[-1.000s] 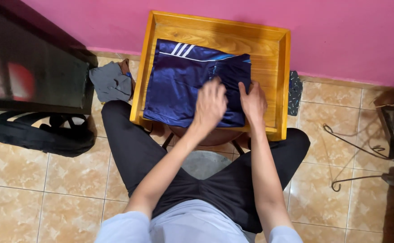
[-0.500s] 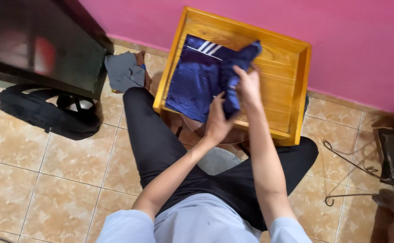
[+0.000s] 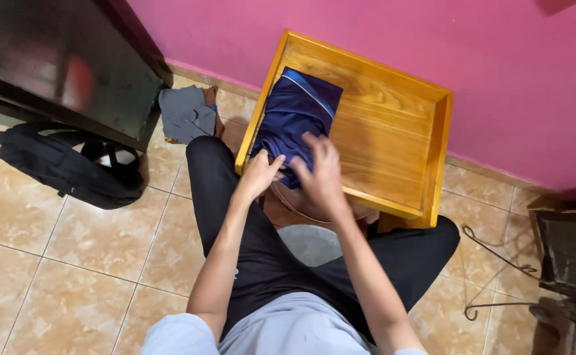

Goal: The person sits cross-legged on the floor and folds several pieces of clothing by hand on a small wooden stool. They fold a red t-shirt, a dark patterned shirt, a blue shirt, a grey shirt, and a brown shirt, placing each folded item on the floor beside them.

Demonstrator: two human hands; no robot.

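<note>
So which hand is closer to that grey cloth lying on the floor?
Left. The left hand grips the near left edge of the blue garment, on the side of the grey cloth. The right hand presses the garment farther right.

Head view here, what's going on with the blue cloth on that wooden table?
A seated person works with both bare hands on a dark blue garment with light stripes, lying folded narrow along the left side of a wooden tray-top table. The left hand pinches its near edge; the right hand presses flat on it beside that. A grey cloth and a black backpack lie on the tiled floor to the left.
</note>
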